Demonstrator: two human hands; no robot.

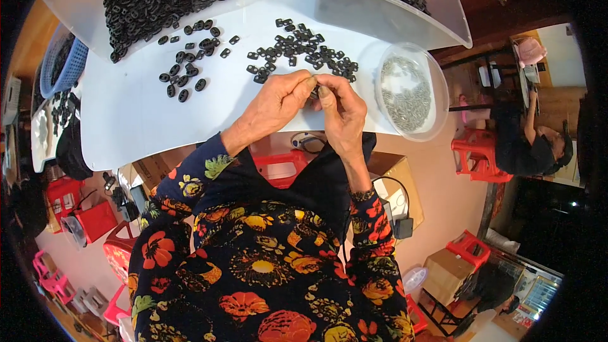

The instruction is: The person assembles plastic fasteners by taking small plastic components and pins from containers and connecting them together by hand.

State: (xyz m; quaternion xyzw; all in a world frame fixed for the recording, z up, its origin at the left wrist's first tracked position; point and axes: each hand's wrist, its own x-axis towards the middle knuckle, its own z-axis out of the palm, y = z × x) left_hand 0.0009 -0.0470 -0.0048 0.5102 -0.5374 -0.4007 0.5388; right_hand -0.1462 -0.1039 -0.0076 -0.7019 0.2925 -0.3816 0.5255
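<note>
Both hands meet above the near edge of the white table (139, 120), fingertips pinched together. My left hand (282, 98) and my right hand (342, 104) close on a small black plastic part (315, 92), mostly hidden by the thumbs and fingers. Just beyond them lies a loose spread of small black rectangular pieces (291, 44). Left of that are scattered black oval pieces with holes (183, 76). To the right of my right hand stands a round clear tub (437, 104) holding many small silvery metal pins or screws (405, 95).
Two translucent bins (76, 0) (354, 16) heaped with black parts stand at the far side. A blue basket (66, 66) is at the left. Red stools (475, 152) and cardboard boxes (443, 272) stand around; another person (529, 142) sits off to the right.
</note>
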